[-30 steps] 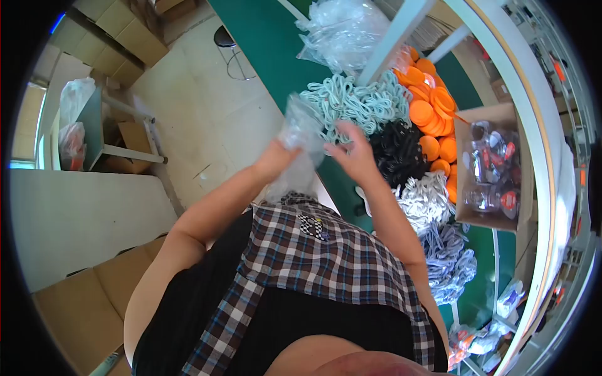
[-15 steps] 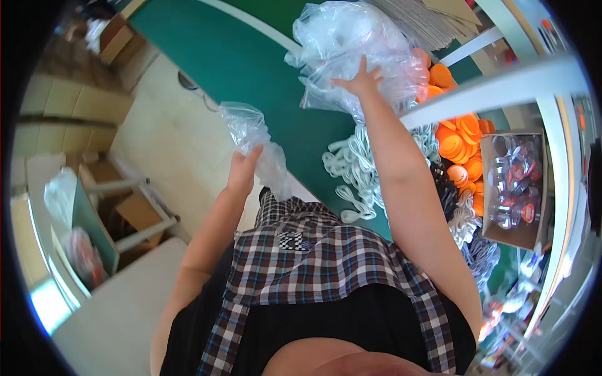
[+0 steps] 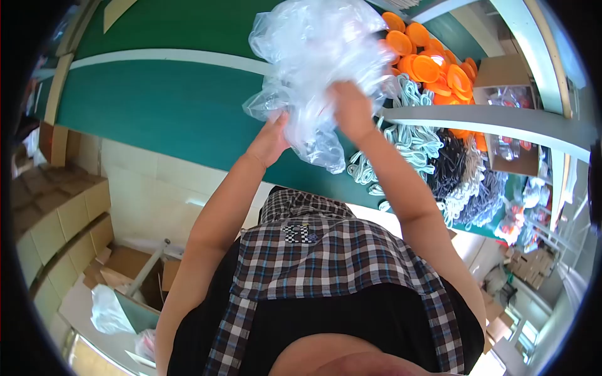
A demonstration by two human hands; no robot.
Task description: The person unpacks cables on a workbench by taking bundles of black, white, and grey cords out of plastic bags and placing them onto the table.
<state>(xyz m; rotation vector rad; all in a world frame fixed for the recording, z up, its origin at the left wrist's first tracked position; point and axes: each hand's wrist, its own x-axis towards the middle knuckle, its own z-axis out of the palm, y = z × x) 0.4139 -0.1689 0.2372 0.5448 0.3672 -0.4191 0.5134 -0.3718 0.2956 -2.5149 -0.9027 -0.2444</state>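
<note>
My left hand is closed on the edge of a clear plastic bag over the green table. Against the large pile of clear plastic bags is my right hand, blurred by motion, its fingertips partly lost in the plastic. Right of the pile lie orange discs. Pale green looped cords rest beyond my right wrist, followed by black cords, white cords and grey cords.
A white metal bar crosses above the cords and discs. Behind it stands a cardboard box with clear containers. Cartons are stacked at the left. At lower left a side table bears a white bag.
The view has turned toward the table. My left hand has come with its bag from beside the table to the bag pile. My right hand, spread over the pile before, now works in the plastic.
</note>
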